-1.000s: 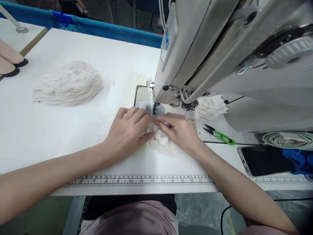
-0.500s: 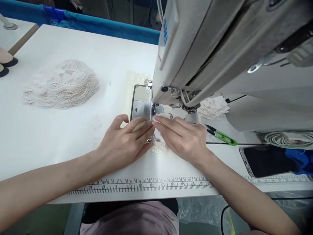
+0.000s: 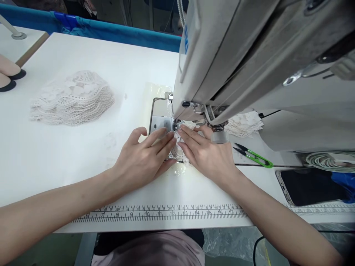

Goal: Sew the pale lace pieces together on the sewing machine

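A small piece of white lace (image 3: 181,153) lies below the presser foot (image 3: 176,125) of a sewing machine (image 3: 219,62). My left hand (image 3: 144,155) is laid down with fingers stretched out, its fingertips at the lace's left edge and over the metal plate (image 3: 161,121). From the other side, my right hand (image 3: 209,153) presses the lace with extended fingertips close to the foot. Both hands partly cover the lace, and the needle's tip cannot be made out.
Stacked lace pieces (image 3: 73,99) lie on the left of the white table (image 3: 133,66). More lace (image 3: 244,123) sits under the machine arm. Green thread snips (image 3: 257,159), a phone (image 3: 310,186) and coiled cord (image 3: 330,161) are at right. A printed ruler (image 3: 166,213) runs along the front edge.
My right hand's fingers have spread and shifted slightly right, away from my left fingertips, and more of the lace shows between the hands. The whole view has shifted slightly.
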`<action>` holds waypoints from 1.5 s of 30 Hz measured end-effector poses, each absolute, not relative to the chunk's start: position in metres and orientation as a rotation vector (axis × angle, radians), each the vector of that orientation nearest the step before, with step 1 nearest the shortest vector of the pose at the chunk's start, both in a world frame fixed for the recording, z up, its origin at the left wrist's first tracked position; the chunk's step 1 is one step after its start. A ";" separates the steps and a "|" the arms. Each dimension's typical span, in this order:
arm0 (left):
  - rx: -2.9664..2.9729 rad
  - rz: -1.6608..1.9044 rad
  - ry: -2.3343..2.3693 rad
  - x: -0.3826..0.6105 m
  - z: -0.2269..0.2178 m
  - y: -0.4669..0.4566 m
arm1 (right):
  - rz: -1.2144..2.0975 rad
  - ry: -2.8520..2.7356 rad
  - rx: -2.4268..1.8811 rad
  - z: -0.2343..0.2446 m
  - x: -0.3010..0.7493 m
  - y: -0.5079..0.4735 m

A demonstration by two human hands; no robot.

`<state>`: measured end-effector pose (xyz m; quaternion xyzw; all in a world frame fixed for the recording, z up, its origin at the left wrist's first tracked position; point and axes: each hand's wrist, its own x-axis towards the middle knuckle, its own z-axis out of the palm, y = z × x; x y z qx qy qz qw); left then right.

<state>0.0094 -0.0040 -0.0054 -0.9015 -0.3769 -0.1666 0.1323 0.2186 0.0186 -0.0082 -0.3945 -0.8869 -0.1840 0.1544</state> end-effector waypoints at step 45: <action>-2.997 -0.632 -1.355 0.010 0.005 0.040 | 0.111 -2.313 -1.248 -0.011 0.225 0.023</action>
